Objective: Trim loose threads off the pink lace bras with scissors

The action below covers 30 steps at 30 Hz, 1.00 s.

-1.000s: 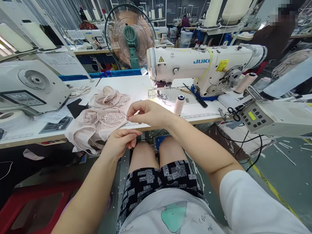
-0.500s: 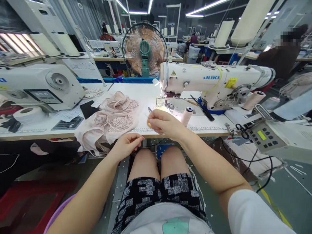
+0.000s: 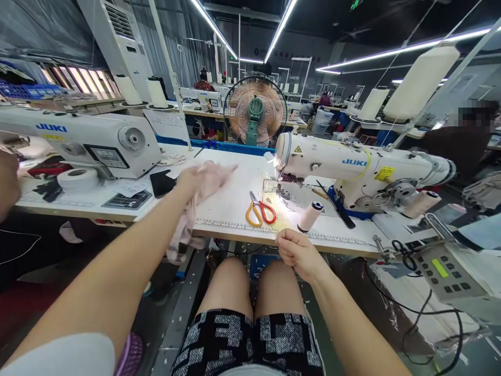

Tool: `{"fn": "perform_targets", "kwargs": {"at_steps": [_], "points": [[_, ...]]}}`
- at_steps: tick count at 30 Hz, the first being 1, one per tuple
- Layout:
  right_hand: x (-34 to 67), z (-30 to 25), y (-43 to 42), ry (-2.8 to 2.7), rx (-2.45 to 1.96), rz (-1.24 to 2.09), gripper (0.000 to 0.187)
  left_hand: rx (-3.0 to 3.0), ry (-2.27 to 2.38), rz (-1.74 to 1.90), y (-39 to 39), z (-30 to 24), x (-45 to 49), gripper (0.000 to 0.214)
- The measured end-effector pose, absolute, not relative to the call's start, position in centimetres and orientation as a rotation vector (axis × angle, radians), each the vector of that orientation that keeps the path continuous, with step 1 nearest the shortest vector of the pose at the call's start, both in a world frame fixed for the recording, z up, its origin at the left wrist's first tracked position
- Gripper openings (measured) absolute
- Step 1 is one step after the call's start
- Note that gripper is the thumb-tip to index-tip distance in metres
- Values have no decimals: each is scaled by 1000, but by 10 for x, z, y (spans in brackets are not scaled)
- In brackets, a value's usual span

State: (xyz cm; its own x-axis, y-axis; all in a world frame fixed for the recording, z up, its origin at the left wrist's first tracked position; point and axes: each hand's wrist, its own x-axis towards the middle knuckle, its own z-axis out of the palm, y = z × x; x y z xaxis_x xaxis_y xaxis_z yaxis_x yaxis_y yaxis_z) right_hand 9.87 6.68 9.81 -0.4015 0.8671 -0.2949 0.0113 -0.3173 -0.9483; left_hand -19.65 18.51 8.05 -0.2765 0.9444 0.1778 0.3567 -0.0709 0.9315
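My left hand (image 3: 191, 181), smeared by motion, is closed on a pale pink lace bra (image 3: 213, 180) above the left part of the white table (image 3: 230, 201). Part of the blurred garment hangs over the front edge. At the table's front edge, my right hand (image 3: 299, 254) has its fingers curled and pinched together. Whatever is between them, if anything, is hidden. Scissors (image 3: 256, 209) with one orange and one red handle lie on the table, apart from both hands, left of the sewing machine's lit needle area (image 3: 279, 193). A pink thread cone (image 3: 310, 216) leans just beyond my right hand.
The white sewing machine (image 3: 324, 156) stands at right, with a control box (image 3: 440, 269) beside it. Another sewing machine (image 3: 78, 138) and a white tape roll (image 3: 78, 180) are at left. A fan (image 3: 255, 109) stands behind. Someone else's hand (image 3: 8, 183) shows at far left.
My left hand has moved up onto the pink garments, which are now bunched and shifting. My right hand has left the scissors and drawn back to the right. The camera view has tilted up.
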Motion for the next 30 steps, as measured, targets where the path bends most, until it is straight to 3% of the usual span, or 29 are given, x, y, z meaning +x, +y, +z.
{"fn": "perform_targets", "kwargs": {"at_steps": [6, 13, 16, 22, 25, 30], "points": [[89, 94, 64, -1243, -1183, 1805, 26, 1062, 1401, 1819, 239, 146, -238, 38], [87, 91, 63, -1195, -1210, 1784, 28, 980, 1165, 2080, 248, 184, -247, 41], [70, 86, 65, -1251, -1160, 1792, 26, 1172, 1241, 2012, 253, 190, -251, 46], [17, 100, 112, -1239, -1033, 1563, 30, 1688, 1346, 1631, 209, 120, -218, 44], [-5, 108, 146, -1199, -1104, 1607, 36, 2039, 1323, 1380, 173, 63, -193, 29], [-35, 80, 174, -1404, -1337, 1652, 32, 2387, 1293, 1050, 131, 21, -185, 29]]}}
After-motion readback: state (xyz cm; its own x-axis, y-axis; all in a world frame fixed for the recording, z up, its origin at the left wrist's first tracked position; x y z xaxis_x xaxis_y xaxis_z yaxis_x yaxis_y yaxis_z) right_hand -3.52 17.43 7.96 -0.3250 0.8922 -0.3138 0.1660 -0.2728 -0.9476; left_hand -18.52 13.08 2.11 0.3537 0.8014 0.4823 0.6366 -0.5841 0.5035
